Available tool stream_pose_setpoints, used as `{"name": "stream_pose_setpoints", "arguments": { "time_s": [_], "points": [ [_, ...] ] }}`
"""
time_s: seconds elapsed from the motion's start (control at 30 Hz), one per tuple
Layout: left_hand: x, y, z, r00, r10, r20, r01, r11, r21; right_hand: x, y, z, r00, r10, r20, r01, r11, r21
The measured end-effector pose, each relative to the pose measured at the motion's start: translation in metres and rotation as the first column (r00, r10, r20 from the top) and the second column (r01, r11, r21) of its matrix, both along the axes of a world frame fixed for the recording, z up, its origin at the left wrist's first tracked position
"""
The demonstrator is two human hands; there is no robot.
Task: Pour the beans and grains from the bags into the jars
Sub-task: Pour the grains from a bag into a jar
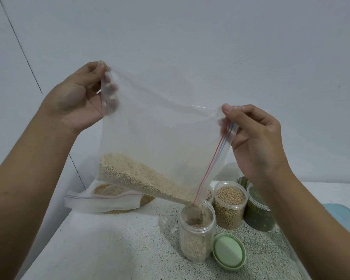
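A clear zip bag (160,138) hangs tilted in the air, its zip corner pointing down into an open clear jar (196,233). My left hand (77,98) pinches the bag's upper left corner. My right hand (252,136) pinches the upper right corner by the red and blue zip strip. Pale grain (135,178) lies along the bag's lower edge and runs into the jar, which is partly filled with the same grain.
A green lid (228,250) lies beside the jar on the speckled counter (117,239). Behind stand a jar of yellow beans (229,205) and a jar of green beans (259,211). Another zip bag with brown grain (109,199) lies at the back left. A wall rises close behind.
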State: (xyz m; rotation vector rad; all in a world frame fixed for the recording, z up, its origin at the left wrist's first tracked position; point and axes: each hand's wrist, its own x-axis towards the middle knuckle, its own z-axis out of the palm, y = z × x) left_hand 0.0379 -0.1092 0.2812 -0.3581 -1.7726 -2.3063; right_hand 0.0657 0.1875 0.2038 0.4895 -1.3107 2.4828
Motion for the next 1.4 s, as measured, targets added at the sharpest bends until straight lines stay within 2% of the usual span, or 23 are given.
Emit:
{"name": "stream_pose_setpoints", "arguments": {
  "time_s": [1.4],
  "points": [
    [-0.0076,0.0021,-0.0005,1.0,-0.002,-0.005,0.002,1.0,-0.006,-0.0078,0.001,-0.002,1.0,0.0,0.003,0.0,1.0,-0.004]
  ]
}}
